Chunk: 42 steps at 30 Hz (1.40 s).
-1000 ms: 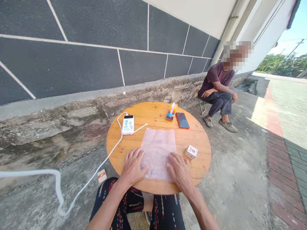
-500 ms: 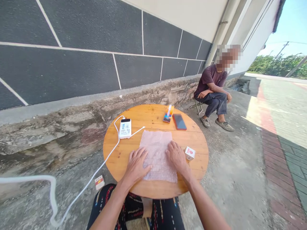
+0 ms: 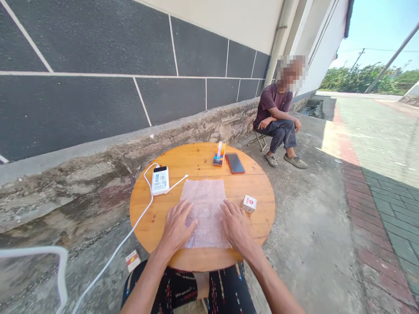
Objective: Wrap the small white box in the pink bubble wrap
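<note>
The left hand [image 3: 176, 226] is being laid flat, fingers spread and apart, on the near left part of a sheet of pink bubble wrap [image 3: 205, 205]; nothing is being gripped. The right hand [image 3: 236, 226] is being pressed down the same way on the sheet's near right edge, palm down and fingers splayed, clamped on nothing. The bubble wrap is being held flat between the two hands, lying in the middle of the round wooden tabletop [image 3: 262, 192], its long axis running away from the person toward the far rim. Both hands are equally near to it, each touching its own side.

Just beside the right hand, a small white box with a red mark [image 3: 249, 203] is standing on the tabletop, apart from the sheet. Beyond the left hand, a white power bank [image 3: 160, 180] is lying near the sheet's far left corner, with a white cable [image 3: 131, 233] trailing off the tabletop to the ground. At the far rim, a colourful pack [image 3: 219, 153] and a phone [image 3: 235, 163] are lying side by side, well apart from the hands. Another person [image 3: 276, 117] is sitting by the wall beyond.
</note>
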Each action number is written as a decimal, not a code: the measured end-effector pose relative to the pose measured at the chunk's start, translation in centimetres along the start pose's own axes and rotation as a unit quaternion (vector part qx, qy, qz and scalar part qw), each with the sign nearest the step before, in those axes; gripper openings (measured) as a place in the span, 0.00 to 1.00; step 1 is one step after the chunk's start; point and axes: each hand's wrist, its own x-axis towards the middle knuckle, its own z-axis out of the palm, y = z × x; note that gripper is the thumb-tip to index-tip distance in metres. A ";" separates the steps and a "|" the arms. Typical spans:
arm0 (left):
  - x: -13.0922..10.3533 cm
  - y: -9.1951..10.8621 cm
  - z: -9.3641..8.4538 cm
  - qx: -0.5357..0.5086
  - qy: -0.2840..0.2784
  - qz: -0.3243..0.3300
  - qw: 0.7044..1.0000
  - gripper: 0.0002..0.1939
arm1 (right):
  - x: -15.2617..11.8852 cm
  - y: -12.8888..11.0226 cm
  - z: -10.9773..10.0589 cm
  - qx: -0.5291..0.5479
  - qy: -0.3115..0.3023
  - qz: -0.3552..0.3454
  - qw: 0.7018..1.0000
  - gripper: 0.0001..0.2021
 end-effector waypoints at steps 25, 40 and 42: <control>2.8 1.1 0.1 -0.023 -0.059 0.035 0.997 0.20 | 4.3 -1.4 2.2 0.055 -0.047 -0.122 0.990 0.17; 2.3 -1.1 -0.9 -0.034 -0.010 0.022 0.999 0.21 | 4.9 1.5 1.4 0.001 -0.026 -0.071 0.997 0.16; 3.6 -0.6 -0.7 -0.032 -0.012 0.034 0.999 0.22 | 6.7 0.3 2.1 0.013 -0.033 -0.109 0.993 0.19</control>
